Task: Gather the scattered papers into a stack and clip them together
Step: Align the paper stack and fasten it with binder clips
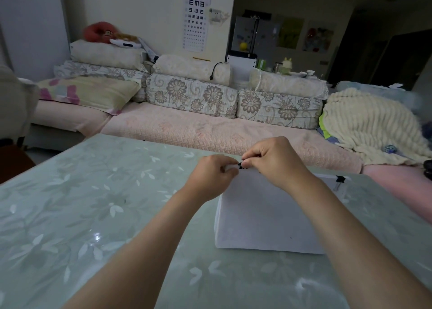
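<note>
Both pinch at the far edge of the paper stack (261, 220), left hand (211, 175) the sheets, right hand (268, 159) the binder clip (242, 165); I'd square edges first.

A long white eye chart (196, 16) is hanging on the far wall (152, 9), a little left of the middle. It is showing rows of black E shapes. Some are facing right, some are facing left, and some are pointing up or down. The big ones at the top are showing clearly. The rows are getting smaller going down, and the lowest ones are looking too tiny to read.
</note>
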Demonstrator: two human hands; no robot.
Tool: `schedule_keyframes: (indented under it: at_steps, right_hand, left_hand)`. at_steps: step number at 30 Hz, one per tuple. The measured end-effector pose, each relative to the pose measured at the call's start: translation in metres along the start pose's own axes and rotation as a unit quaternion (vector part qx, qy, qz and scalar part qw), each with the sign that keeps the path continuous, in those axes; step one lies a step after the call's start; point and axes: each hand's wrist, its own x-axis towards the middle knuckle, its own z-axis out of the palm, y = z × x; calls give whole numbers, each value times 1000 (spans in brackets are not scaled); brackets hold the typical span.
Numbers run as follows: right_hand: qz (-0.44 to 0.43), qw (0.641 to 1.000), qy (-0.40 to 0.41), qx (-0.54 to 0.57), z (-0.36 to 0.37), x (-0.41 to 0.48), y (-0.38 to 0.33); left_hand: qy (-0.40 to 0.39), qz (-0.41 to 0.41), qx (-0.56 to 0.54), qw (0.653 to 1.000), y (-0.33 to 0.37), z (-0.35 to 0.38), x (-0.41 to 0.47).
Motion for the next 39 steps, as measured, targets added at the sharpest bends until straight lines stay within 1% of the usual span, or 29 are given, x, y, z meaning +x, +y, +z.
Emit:
schedule_keyframes:
  at_steps: [6,10,13,16,18,21,27,29,32,36,39]
  right_hand:
    - [-17,999,-2,-40,0,4,-4]
    - [1,998,-34,-49,-4,9,-6]
    - [-2,995,-58,-77,-2,11,-7]
    - [-4,994,-67,-84,0,13,-4]
    - [5,995,-78,-62,0,13,2]
    - [38,994,-99,21,0,11,13]
    - [53,989,-59,124,7,7,23]
    - [42,986,-37,154,12,5,26]
    - [29,988,-33,150,15,6,29]
    - [39,991,-75,105,14,9,33]
    - [32,991,-55,121,19,4,33]
  left_hand:
    - [5,-1,7,1000,0,-2,-6]
    - [6,-4,0,1000,2,-5,-8]
    - [16,-3,-3,1000,3,-6,-9]
    - [22,-20,-27,999,2,-7,-9]
    - [12,-27,-40,999,1,-8,-8]
    - [4,-33,-58,998,0,-8,-8]
    - [13,-57,-105,993,1,-6,-8]
    - [15,-65,-117,991,0,-4,-8]
    - [19,-75,-125,989,-1,-2,-8]
    - [2,-71,-117,991,0,-4,-9]
    - [0,-67,-105,992,2,-6,-10]
